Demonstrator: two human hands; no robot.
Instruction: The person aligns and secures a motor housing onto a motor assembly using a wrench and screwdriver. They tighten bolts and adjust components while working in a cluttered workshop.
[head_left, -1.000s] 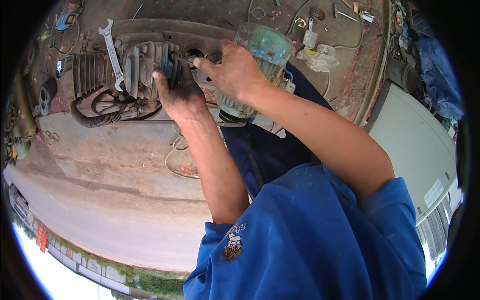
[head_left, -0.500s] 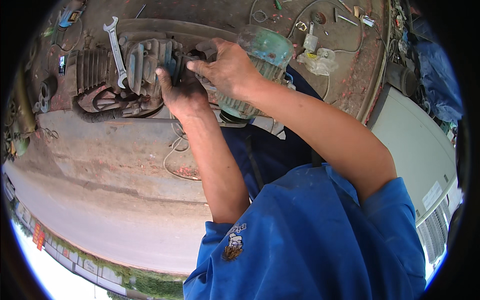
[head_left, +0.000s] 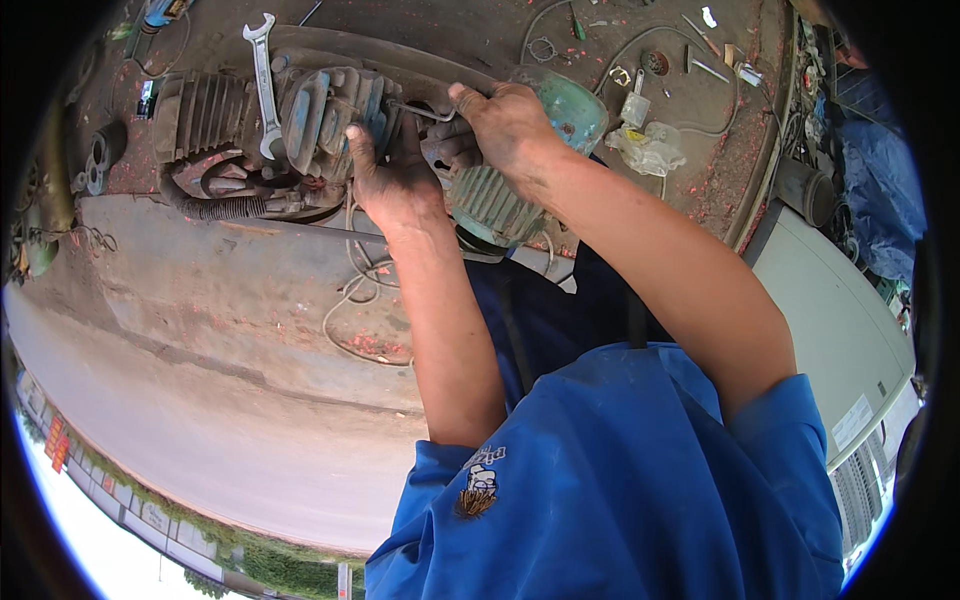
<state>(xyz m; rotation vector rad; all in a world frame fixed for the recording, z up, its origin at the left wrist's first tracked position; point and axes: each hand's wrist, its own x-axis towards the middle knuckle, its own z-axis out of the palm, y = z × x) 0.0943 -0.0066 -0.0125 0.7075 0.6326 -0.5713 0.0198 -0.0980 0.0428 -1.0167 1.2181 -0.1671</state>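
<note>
In the head view my left hand [head_left: 400,190] is open beside a dirty, blue-grey finned compressor cylinder [head_left: 325,125]. Its thumb stands apart from the fingers, which reach up behind, partly hidden. To its right, my right hand [head_left: 515,130] is closed round a dark, grimy metal part with openings [head_left: 450,150]; most of its grip is hidden. A thin bent metal rod [head_left: 428,112] shows between the two hands. Beneath the right hand lies a green electric motor [head_left: 500,205] with a ribbed body. An open-ended wrench [head_left: 264,85] rests against the left side of the cylinder.
A second finned cylinder [head_left: 203,115] and a ribbed hose [head_left: 225,207] are at the left. On the dirty floor at the upper right are a brush [head_left: 634,108], a clear plastic bag [head_left: 648,150], a hammer [head_left: 706,66] and loose cable. A pale cabinet [head_left: 830,320] stands at right.
My hands have moved apart; the right one has drawn away from the cylinder with the dark metal part. The bent rod has come into sight. The whole view has shifted slightly.
</note>
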